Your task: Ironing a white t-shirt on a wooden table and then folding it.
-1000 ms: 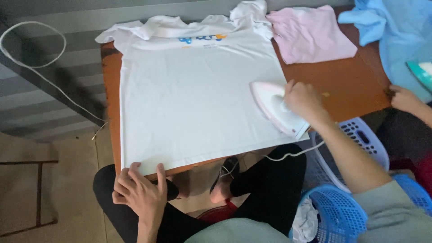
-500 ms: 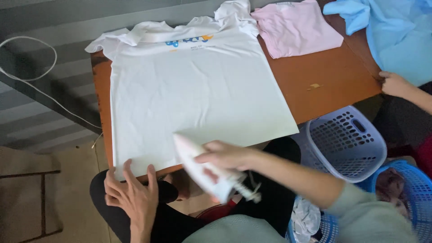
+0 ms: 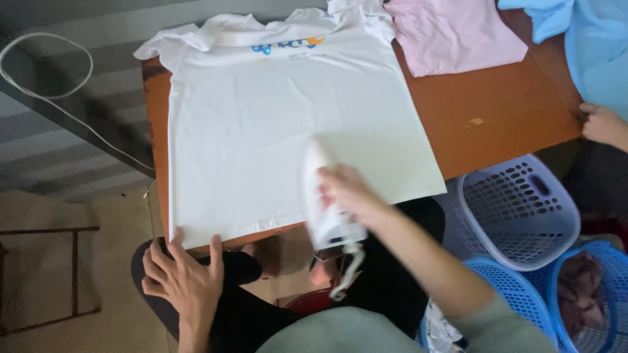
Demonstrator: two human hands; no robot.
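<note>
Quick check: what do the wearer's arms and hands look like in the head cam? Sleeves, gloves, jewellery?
Both hands are bare: no gloves. The left hand shows no ring or watch that I can make out, and its forearm is bare as far as the frame edge. The right hand is motion-blurred; its forearm is bare up to a grey-green sleeve near the elbow. Nothing visible on either wrist.

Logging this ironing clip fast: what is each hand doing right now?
Left hand: open, fingers spread, pinning the white T-shirt hem.
Right hand: closed around the white iron.
</note>
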